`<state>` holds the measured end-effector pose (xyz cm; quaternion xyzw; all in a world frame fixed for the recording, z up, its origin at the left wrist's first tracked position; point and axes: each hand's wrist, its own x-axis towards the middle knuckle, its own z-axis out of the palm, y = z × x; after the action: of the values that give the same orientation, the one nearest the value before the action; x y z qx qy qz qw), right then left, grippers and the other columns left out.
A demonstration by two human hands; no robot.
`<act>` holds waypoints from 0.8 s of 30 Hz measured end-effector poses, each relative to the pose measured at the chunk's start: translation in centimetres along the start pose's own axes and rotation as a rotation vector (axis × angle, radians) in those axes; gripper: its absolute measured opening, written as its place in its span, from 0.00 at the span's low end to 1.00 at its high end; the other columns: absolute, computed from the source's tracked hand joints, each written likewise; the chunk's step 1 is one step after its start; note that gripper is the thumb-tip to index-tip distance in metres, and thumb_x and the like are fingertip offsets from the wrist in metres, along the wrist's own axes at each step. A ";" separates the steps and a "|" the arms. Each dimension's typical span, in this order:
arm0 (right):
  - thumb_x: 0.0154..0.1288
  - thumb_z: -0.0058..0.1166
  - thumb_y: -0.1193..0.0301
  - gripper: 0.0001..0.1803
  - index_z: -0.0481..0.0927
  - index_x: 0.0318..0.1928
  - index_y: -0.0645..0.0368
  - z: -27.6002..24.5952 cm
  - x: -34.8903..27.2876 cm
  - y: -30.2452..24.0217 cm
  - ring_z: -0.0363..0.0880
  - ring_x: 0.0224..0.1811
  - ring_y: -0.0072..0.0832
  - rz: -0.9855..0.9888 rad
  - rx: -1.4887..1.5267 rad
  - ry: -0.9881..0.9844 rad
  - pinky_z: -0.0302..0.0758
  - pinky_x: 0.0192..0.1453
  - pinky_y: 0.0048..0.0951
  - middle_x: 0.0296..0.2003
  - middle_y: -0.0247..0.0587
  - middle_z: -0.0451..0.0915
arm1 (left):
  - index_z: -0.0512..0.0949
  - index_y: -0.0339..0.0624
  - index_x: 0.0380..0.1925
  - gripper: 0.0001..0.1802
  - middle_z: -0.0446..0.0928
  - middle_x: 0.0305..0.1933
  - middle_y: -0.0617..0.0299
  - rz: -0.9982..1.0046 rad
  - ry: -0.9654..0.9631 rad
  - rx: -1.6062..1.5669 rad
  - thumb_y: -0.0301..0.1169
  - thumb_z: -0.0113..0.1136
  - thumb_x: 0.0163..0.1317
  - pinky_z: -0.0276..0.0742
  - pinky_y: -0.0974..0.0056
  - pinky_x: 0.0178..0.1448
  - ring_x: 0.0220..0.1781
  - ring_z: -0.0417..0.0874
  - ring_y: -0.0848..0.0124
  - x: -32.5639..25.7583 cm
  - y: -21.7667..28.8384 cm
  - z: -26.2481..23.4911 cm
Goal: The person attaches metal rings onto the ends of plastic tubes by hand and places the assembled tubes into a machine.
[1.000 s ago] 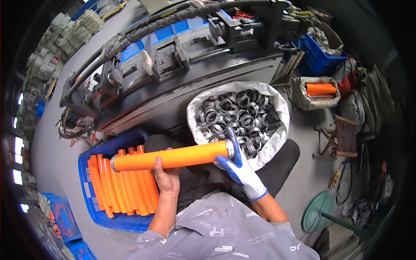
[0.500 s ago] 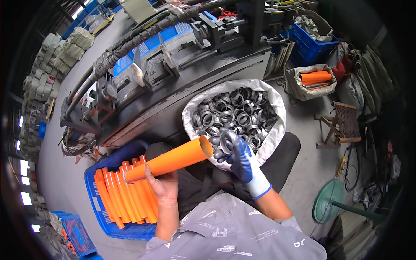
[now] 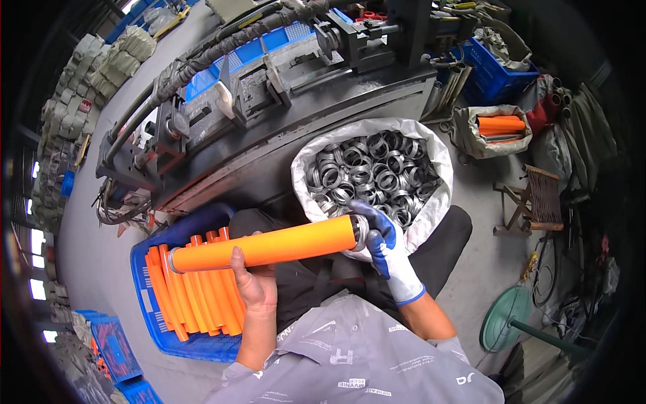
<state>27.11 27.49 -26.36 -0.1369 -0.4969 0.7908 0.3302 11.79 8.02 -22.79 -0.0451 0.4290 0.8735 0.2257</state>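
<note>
My bare left hand (image 3: 254, 279) grips an orange tube (image 3: 276, 244) near its left half, the thumb along its near side. A grey ring shows round the tube's left end. My right hand (image 3: 383, 242), in a blue and white glove, is closed on a metal ring (image 3: 361, 231) at the tube's right end. The ring meets the tube's mouth; whether it sits inside cannot be seen. Beyond that hand, a white sack (image 3: 439, 202) holds many similar rings (image 3: 387, 180). Under the tube's left end, a blue crate (image 3: 149, 313) contains several orange tubes (image 3: 195, 303).
A long dark metal machine bench (image 3: 269, 131) stretches across the far side. At right are a sack of orange tubes (image 3: 501, 126), a folding stool (image 3: 542, 198) and a round green plate on a pole (image 3: 505, 320). Stacked pale bundles (image 3: 84, 101) line the left.
The metal ring in my right hand has come from beside the tube to its right end. My left hand has turned the tube closer to level, its left end swinging leftward.
</note>
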 end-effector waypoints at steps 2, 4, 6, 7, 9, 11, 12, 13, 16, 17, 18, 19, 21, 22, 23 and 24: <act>0.66 0.61 0.43 0.44 0.71 0.67 0.68 0.0 0.0 0.3 0.74 0.64 0.29 0.055 -0.062 0.011 0.66 0.71 0.32 0.61 0.45 0.77 | 0.78 0.46 0.51 0.23 0.80 0.52 0.59 0.012 -0.018 0.008 0.47 0.69 0.62 0.78 0.56 0.65 0.57 0.80 0.65 0.0 -0.1 -0.1; 0.70 0.56 0.43 0.39 0.76 0.63 0.67 0.4 0.1 -0.2 0.76 0.61 0.28 0.049 -0.121 0.034 0.68 0.69 0.31 0.58 0.44 0.80 | 0.78 0.46 0.50 0.21 0.80 0.52 0.59 0.056 -0.086 0.055 0.44 0.68 0.62 0.76 0.55 0.66 0.56 0.80 0.66 0.2 -0.1 -0.4; 0.73 0.54 0.47 0.33 0.79 0.60 0.66 0.6 0.3 -0.6 0.78 0.57 0.26 0.152 -0.236 0.059 0.70 0.66 0.30 0.54 0.43 0.82 | 0.78 0.46 0.50 0.21 0.80 0.52 0.59 0.072 -0.092 0.075 0.43 0.68 0.62 0.76 0.55 0.66 0.56 0.80 0.65 0.4 -0.1 -0.9; 0.73 0.54 0.47 0.33 0.79 0.60 0.66 0.5 0.4 -0.5 0.78 0.57 0.26 0.155 -0.238 0.059 0.70 0.66 0.30 0.54 0.43 0.82 | 0.78 0.46 0.51 0.21 0.80 0.52 0.58 0.082 -0.107 0.097 0.42 0.68 0.62 0.76 0.55 0.66 0.56 0.80 0.65 0.4 -0.1 -0.9; 0.74 0.54 0.51 0.28 0.82 0.56 0.65 0.3 0.7 -0.1 0.81 0.53 0.23 0.266 -0.255 0.105 0.73 0.62 0.27 0.49 0.41 0.85 | 0.78 0.45 0.51 0.21 0.80 0.52 0.58 0.102 -0.135 0.125 0.41 0.69 0.61 0.75 0.55 0.66 0.56 0.80 0.64 0.2 -0.2 -0.7; 0.77 0.50 0.52 0.27 0.82 0.56 0.65 -0.4 0.9 0.3 0.81 0.51 0.22 0.387 -0.239 0.113 0.75 0.59 0.26 0.48 0.41 0.85 | 0.77 0.45 0.51 0.22 0.80 0.52 0.58 0.121 -0.166 0.160 0.41 0.69 0.61 0.75 0.55 0.66 0.55 0.81 0.64 0.1 -0.3 -0.6; 0.79 0.47 0.54 0.26 0.82 0.57 0.65 -0.7 1.0 0.3 0.81 0.49 0.21 0.504 -0.224 0.120 0.76 0.56 0.26 0.47 0.40 0.85 | 0.77 0.45 0.52 0.22 0.80 0.52 0.58 0.117 -0.167 0.158 0.41 0.69 0.61 0.75 0.55 0.66 0.55 0.81 0.64 0.2 -0.4 -0.6; 0.78 0.48 0.53 0.26 0.82 0.56 0.66 -0.5 1.1 -0.3 0.81 0.48 0.20 0.563 -0.198 0.129 0.77 0.53 0.24 0.47 0.39 0.85 | 0.77 0.44 0.52 0.23 0.80 0.52 0.57 0.114 -0.168 0.157 0.41 0.69 0.60 0.74 0.55 0.66 0.56 0.81 0.63 0.3 -0.5 -0.7; 0.78 0.50 0.55 0.26 0.82 0.56 0.66 -0.2 1.0 0.0 0.81 0.49 0.21 0.355 -0.261 0.106 0.76 0.56 0.25 0.47 0.41 0.85 | 0.77 0.45 0.52 0.22 0.80 0.52 0.58 0.085 -0.177 0.106 0.41 0.69 0.60 0.74 0.55 0.67 0.57 0.80 0.63 0.5 -0.6 -0.8; 0.76 0.53 0.59 0.24 0.79 0.60 0.67 0.0 1.0 -0.8 0.80 0.51 0.23 0.306 -0.260 0.050 0.74 0.60 0.26 0.48 0.42 0.84 | 0.77 0.45 0.52 0.22 0.80 0.52 0.58 0.081 -0.176 0.108 0.41 0.69 0.60 0.74 0.55 0.67 0.57 0.80 0.63 0.6 -0.5 -0.8; 0.76 0.53 0.59 0.24 0.79 0.60 0.67 0.2 0.8 -1.1 0.80 0.51 0.23 0.309 -0.259 0.052 0.74 0.60 0.26 0.48 0.42 0.84 | 0.77 0.45 0.52 0.22 0.80 0.52 0.58 0.070 -0.166 0.093 0.41 0.69 0.60 0.74 0.55 0.67 0.58 0.80 0.63 0.7 -0.4 -0.8; 0.75 0.56 0.61 0.24 0.77 0.61 0.67 0.5 0.6 -1.2 0.78 0.49 0.19 0.238 -0.215 0.036 0.73 0.58 0.24 0.48 0.38 0.83 | 0.78 0.45 0.51 0.22 0.80 0.53 0.58 0.060 -0.156 0.076 0.41 0.69 0.60 0.74 0.55 0.67 0.58 0.80 0.63 0.9 -0.3 -0.8; 0.72 0.59 0.65 0.27 0.73 0.65 0.67 0.6 0.4 -1.4 0.75 0.47 0.16 0.178 -0.146 0.007 0.72 0.56 0.20 0.49 0.34 0.81 | 0.78 0.46 0.51 0.22 0.80 0.53 0.58 0.063 -0.141 0.078 0.41 0.70 0.60 0.74 0.56 0.67 0.58 0.80 0.64 0.8 -0.4 -0.5; 0.72 0.59 0.65 0.27 0.73 0.65 0.67 0.5 0.5 -1.4 0.75 0.47 0.16 0.179 -0.143 0.009 0.72 0.56 0.20 0.49 0.34 0.81 | 0.78 0.46 0.50 0.22 0.80 0.53 0.59 0.067 -0.130 0.079 0.42 0.70 0.59 0.74 0.56 0.67 0.58 0.80 0.64 0.8 -0.4 -0.4; 0.72 0.59 0.66 0.26 0.73 0.65 0.67 0.4 0.7 -1.3 0.75 0.47 0.16 0.218 -0.181 -0.001 0.72 0.55 0.20 0.48 0.34 0.81 | 0.78 0.46 0.50 0.22 0.80 0.53 0.59 0.065 -0.130 0.083 0.42 0.70 0.59 0.74 0.56 0.67 0.58 0.80 0.64 0.8 -0.3 -0.5; 0.72 0.59 0.66 0.25 0.74 0.64 0.67 0.3 0.9 -1.2 0.75 0.47 0.16 0.257 -0.219 -0.011 0.73 0.55 0.20 0.48 0.34 0.81 | 0.78 0.46 0.50 0.22 0.80 0.53 0.59 0.085 -0.171 0.117 0.42 0.70 0.59 0.74 0.56 0.68 0.58 0.80 0.65 0.9 -0.3 -0.6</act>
<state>26.76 28.19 -25.03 -0.2300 -0.5602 0.7685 0.2067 11.00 8.01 -23.63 0.0611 0.4600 0.8563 0.2267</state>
